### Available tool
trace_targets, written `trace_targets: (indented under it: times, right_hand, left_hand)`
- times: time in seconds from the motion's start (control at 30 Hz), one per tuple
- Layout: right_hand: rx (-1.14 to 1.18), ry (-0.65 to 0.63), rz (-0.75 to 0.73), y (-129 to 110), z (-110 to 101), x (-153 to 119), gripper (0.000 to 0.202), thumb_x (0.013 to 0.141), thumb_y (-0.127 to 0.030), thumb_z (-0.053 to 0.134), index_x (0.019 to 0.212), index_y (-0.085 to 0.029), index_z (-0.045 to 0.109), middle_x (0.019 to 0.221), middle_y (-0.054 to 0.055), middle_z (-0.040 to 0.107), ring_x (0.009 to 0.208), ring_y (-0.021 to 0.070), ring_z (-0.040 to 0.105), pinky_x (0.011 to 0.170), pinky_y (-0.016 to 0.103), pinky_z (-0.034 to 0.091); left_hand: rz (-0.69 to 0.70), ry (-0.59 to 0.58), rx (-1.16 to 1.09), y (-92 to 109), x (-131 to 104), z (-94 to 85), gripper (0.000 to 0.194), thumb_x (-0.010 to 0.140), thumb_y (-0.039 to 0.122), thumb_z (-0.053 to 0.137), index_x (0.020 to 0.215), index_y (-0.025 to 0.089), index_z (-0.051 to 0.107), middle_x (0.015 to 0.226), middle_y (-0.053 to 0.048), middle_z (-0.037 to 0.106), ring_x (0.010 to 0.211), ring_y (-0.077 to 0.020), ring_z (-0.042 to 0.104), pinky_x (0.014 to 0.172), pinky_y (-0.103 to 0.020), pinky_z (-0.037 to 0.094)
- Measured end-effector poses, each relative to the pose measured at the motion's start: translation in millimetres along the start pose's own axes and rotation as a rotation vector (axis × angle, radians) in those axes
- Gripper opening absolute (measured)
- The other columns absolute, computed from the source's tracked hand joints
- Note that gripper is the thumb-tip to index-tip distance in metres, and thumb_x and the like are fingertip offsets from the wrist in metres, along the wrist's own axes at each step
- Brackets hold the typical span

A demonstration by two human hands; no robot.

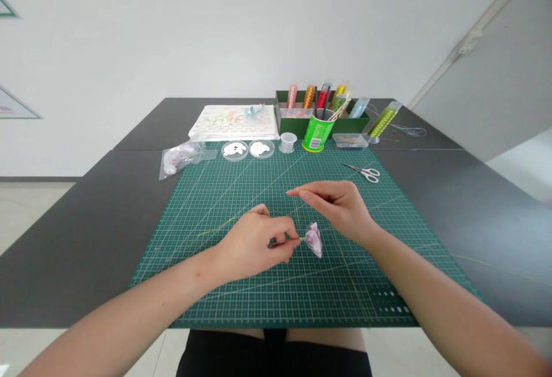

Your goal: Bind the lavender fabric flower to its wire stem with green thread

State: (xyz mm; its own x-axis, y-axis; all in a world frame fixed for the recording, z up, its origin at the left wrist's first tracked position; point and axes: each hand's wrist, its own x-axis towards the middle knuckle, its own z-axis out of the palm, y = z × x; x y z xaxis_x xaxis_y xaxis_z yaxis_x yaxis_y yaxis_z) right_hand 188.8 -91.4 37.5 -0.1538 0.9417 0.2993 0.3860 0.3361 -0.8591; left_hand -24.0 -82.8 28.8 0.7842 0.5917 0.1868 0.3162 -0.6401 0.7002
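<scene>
A pale purple flower [314,240] is held by its stem, pinched in the left hand [265,236], above the green mat [241,302]. The right hand's [338,207] thumb and forefinger are brought nearly together; whether thread is gripped there cannot be told. White-handled scissors [368,174] lie beyond.

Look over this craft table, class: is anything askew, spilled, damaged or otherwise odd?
One mild oddity: the yellow-green tube leans outside the green box, at its right end, while other tubes are inside. Beside it, a pale cord lies in loose loops. I see no spill or damage.
</scene>
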Motion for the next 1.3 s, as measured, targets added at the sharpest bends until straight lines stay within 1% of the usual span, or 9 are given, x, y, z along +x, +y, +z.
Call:
trace_targets:
  times: [0.17,0.33,0.4,0.53,0.67,0.8,0.9,1.1,1.3]
  right_hand:
    - [-0.009,-0.041,0.052,11.5,1.9,4.3,0.033,0.093,-0.044,0.064,0.097,-0.020,0.085,0.071,0.006,0.072,0.061,0.0158,0.053,0.052,0.027,0.035]
    - [0.105,-0.170,0.094,18.5,4.2,8.0,0.034,0.091,-0.047,0.065,0.092,-0.018,0.084,0.076,0.007,0.074,0.067,0.0174,0.059,0.057,0.027,0.042]
    - [0.158,-0.271,0.106,20.7,4.4,8.8,0.037,0.089,-0.051,0.068,0.085,-0.017,0.083,0.069,0.004,0.068,0.062,0.0147,0.054,0.055,0.026,0.039]
    - [0.134,-0.414,0.138,22.3,0.5,8.1,0.040,0.088,-0.053,0.070,0.084,-0.015,0.082,0.053,-0.005,0.042,0.051,0.0079,0.028,0.048,0.023,0.021]
    - [0.070,-0.513,0.148,20.1,-6.8,7.5,0.041,0.095,-0.049,0.062,0.101,-0.014,0.083,0.051,-0.006,0.038,0.050,0.0079,0.023,0.046,0.024,0.016]
    - [0.034,-0.556,0.135,16.5,-12.2,8.8,0.038,0.095,-0.044,0.061,0.100,-0.014,0.084,0.053,-0.004,0.047,0.050,0.0078,0.026,0.045,0.024,0.018]
    - [0.005,-0.614,0.124,13.7,-15.3,9.9,0.037,0.094,-0.042,0.062,0.099,-0.012,0.084,0.053,-0.003,0.049,0.049,0.0077,0.028,0.045,0.023,0.020]
    - [0.031,-0.712,0.084,7.4,-20.1,8.6,0.035,0.096,-0.040,0.063,0.101,-0.013,0.084,0.053,-0.003,0.051,0.048,0.0074,0.029,0.045,0.023,0.021]
    - [0.201,-0.834,0.040,-0.9,-23.8,5.9,0.030,0.098,-0.034,0.064,0.104,-0.012,0.083,0.052,-0.005,0.046,0.046,0.0055,0.027,0.043,0.023,0.019]
  left_hand:
    - [0.061,0.071,-0.012,0.2,-1.1,-1.6,0.016,0.097,0.024,0.060,0.082,0.023,0.059,0.062,0.012,0.075,0.049,-0.0086,0.063,0.080,-0.032,0.040]
    - [0.076,0.238,0.006,3.6,-2.5,-9.3,0.015,0.097,0.023,0.060,0.082,0.024,0.060,0.060,0.011,0.075,0.051,-0.0104,0.063,0.078,-0.032,0.041]
    - [0.044,0.317,0.012,4.7,-2.2,-12.7,0.014,0.096,0.025,0.061,0.082,0.024,0.062,0.058,0.010,0.074,0.053,-0.0121,0.063,0.078,-0.033,0.043]
    - [-0.063,0.411,-0.009,3.6,-0.2,-17.1,0.016,0.094,0.030,0.061,0.080,0.025,0.065,0.055,0.007,0.073,0.060,-0.0161,0.065,0.081,-0.035,0.045]
    - [-0.162,0.453,-0.112,-0.4,2.9,-19.5,0.016,0.093,0.032,0.063,0.079,0.024,0.065,0.055,0.006,0.072,0.058,-0.0158,0.066,0.079,-0.034,0.047]
    - [-0.209,0.489,-0.216,-3.9,5.2,-20.9,0.015,0.091,0.031,0.064,0.079,0.023,0.064,0.052,0.007,0.070,0.050,-0.0130,0.062,0.071,-0.029,0.048]
    - [-0.216,0.501,-0.235,-5.6,5.6,-21.2,0.015,0.091,0.030,0.065,0.078,0.022,0.064,0.052,0.007,0.069,0.050,-0.0124,0.062,0.073,-0.029,0.049]
    - [-0.214,0.517,-0.208,-6.2,5.3,-21.1,0.016,0.092,0.030,0.065,0.078,0.022,0.064,0.053,0.008,0.069,0.052,-0.0127,0.064,0.077,-0.030,0.049]
    - [-0.209,0.542,-0.066,-9.3,5.5,-20.5,0.017,0.093,0.032,0.064,0.079,0.023,0.065,0.054,0.008,0.070,0.058,-0.0148,0.065,0.085,-0.034,0.045]
